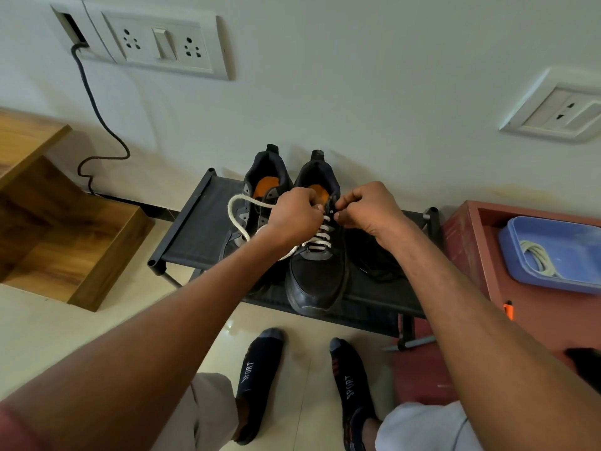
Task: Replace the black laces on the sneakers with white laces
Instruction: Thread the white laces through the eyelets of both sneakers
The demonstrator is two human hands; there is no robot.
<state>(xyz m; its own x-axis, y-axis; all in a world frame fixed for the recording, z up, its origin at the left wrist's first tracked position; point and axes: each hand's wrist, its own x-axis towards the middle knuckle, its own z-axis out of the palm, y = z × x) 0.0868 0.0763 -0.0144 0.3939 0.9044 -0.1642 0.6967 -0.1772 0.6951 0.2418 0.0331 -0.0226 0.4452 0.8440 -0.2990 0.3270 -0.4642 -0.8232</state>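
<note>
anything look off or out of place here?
Nothing damaged or spilled. Two loose ends: the white lace trails in a long slack loop off the right sneaker across the left sneaker, and a dark heap, probably the removed black laces, lies on the rack.

Both arms reach forward, left hand (294,213) and right hand (366,206) curled, fingertips nearly meeting.

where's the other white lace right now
In the head view it lies coiled in the blue tub at the right edge, spare white lace inside, on the reddish cabinet right of the shoe rack.
</note>
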